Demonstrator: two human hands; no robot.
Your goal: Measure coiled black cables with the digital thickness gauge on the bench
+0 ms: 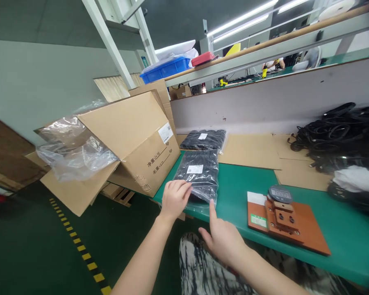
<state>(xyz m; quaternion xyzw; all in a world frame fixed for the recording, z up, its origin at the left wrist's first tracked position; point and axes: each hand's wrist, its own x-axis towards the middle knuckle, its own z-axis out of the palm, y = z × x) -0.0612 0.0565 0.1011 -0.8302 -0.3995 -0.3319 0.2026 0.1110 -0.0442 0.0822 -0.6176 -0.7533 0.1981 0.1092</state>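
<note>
Clear bag (199,174) w/ black parts, flat, green bench edge

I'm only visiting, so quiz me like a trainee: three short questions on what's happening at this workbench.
1. True or false: the left hand rests on the near bag of black parts.
2. What touches that bag's near edge? A) a finger of the right hand B) a pair of scissors C) a roll of tape
3. Fill in: the second bag, farther back, lies on a sheet of ____.
Key: 1 true; 2 A; 3 cardboard.
</note>
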